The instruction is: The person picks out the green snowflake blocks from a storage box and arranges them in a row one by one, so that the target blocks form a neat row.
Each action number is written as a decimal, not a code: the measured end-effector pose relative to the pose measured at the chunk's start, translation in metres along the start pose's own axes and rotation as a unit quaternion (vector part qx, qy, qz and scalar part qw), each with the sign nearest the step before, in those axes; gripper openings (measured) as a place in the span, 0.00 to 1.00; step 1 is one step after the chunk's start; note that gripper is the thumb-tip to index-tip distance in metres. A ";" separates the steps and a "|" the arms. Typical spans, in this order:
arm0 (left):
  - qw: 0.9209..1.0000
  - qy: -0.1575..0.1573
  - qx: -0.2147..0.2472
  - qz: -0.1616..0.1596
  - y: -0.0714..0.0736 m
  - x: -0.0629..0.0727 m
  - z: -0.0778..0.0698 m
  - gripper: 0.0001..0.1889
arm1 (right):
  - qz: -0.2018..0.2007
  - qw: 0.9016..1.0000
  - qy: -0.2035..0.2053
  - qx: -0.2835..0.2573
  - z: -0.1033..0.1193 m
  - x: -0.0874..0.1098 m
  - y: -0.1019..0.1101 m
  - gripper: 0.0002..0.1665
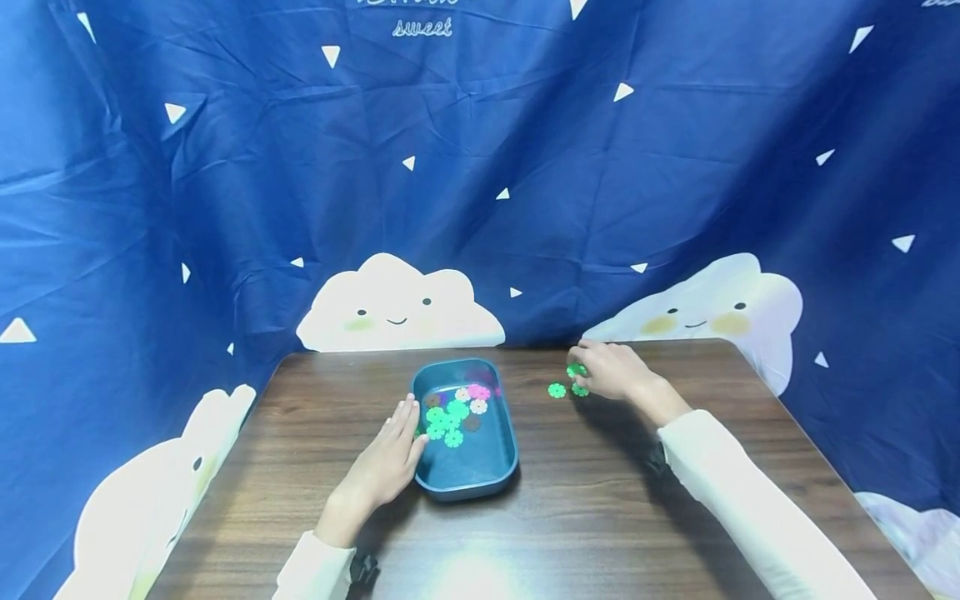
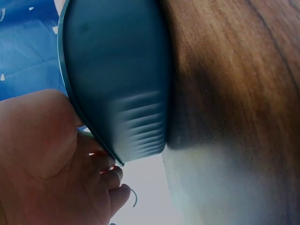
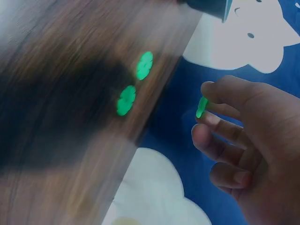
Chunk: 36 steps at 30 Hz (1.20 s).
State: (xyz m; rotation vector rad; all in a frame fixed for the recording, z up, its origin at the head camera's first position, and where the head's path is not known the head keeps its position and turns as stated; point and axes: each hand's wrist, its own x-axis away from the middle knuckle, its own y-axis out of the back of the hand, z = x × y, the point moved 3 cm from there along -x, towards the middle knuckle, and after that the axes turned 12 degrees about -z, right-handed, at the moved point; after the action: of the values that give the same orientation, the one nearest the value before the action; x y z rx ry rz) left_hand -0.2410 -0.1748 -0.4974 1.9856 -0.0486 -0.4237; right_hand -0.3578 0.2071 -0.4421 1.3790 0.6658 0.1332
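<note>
My right hand (image 1: 611, 369) pinches a small green notched, flower-shaped disc (image 3: 202, 107) between thumb and fingertips, held up over the far right of the table. Two more green discs (image 3: 144, 65) lie flat on the wood near it. At the table's middle sits a blue-green rectangular tray (image 1: 468, 482) with rounded corners. Several green, pink, white and brown flower-shaped discs (image 1: 453, 438) are gathered in its far half. My left hand (image 1: 386, 454) rests along the tray's left rim, fingers extended; in the left wrist view the ribbed tray wall (image 2: 140, 117) stands beside the palm.
The brown wooden table (image 1: 600, 517) ends at a far edge just beyond the right hand and tray. Behind it hangs a blue curtain (image 1: 555, 167) printed with white triangles and smiling clouds.
</note>
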 end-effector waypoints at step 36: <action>1.000 0.001 -0.003 0.005 -0.002 -0.002 0.003 0.35 | 0.067 0.994 -0.090 -0.014 -0.063 0.040 -0.046 0.15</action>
State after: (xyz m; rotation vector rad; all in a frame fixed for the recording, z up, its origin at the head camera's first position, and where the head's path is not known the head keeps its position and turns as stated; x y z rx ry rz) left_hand -0.2438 -0.1761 -0.4999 1.9798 -0.0562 -0.4162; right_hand -0.3704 0.2698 -0.5024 1.3903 0.4199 0.1214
